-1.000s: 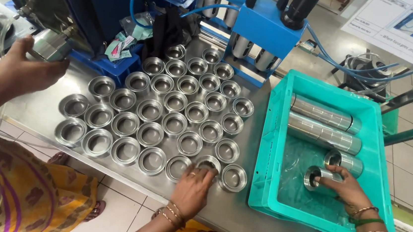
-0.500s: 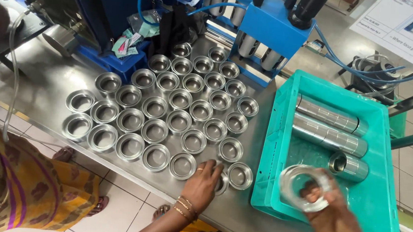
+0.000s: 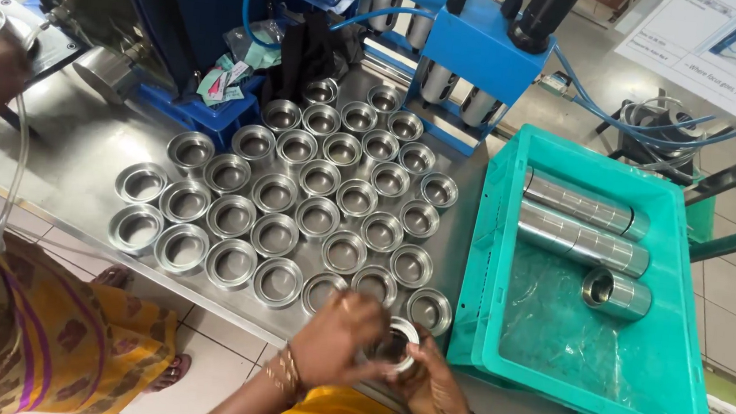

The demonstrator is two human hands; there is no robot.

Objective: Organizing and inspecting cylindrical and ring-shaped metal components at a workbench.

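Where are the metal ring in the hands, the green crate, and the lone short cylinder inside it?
metal ring (image 3: pixel 398 343), head view, on its shiny rim.
green crate (image 3: pixel 480 270), head view, on its left wall.
short cylinder (image 3: pixel 618 294), head view, on its side.

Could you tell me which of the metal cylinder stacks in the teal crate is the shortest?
The one nearest the crate's front: far shorter than the two long stacks behind it.

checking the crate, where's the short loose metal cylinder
In the head view it lies on the right, inside the teal crate, just below the two long stacked tubes: short cylinder.
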